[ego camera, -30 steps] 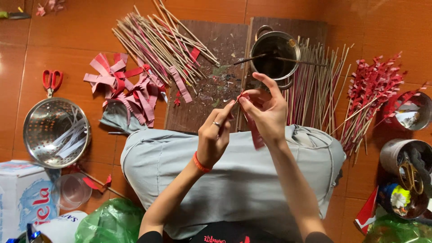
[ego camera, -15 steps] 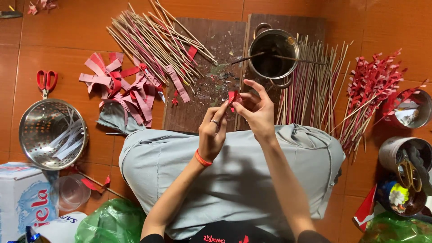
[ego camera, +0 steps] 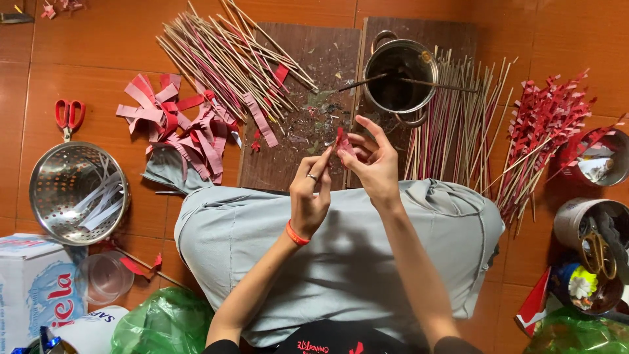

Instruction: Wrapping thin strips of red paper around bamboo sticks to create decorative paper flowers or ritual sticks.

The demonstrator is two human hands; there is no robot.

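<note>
- Centre of frame: left hand [ego camera: 309, 196] and right hand [ego camera: 371, 164] both pinch a small red paper piece [ego camera: 342, 141] at the fingertips, above the grey cloth [ego camera: 341, 262] on the lap.
- Each grip is closed on the paper.
- Risk: thin paper could tear if the hands pull apart.
- Risk: a slip would drop it toward the board [ego camera: 288, 131] or pot [ego camera: 400, 75] above.

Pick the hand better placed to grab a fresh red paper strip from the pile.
Left hand: the red paper strips lie on its side. Right hand pinches the red paper piece, so its grip is busy.
</note>
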